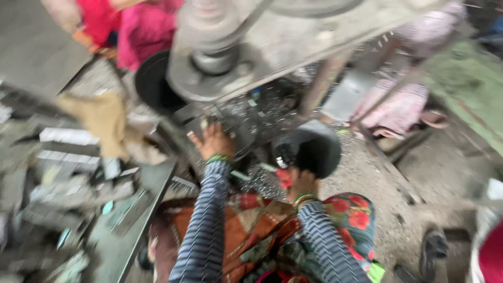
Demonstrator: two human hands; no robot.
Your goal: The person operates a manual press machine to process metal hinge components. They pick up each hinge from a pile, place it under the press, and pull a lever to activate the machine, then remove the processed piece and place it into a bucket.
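head view: left hand (214, 140) fingers spread on press bed (246, 123), right hand (299, 182) grips red piece (283, 177)

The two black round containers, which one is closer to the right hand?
The black bowl-like container on the right, just above the right hand. The other black round container sits further up and left, beside the grey machine.

Far, the press machine (272, 42) is dull grey metal, worn matt; near right, the black tub (314, 144) looks smooth plastic; sleeves (207, 225) are ribbed cloth; left, metal strips (68, 136) glint.
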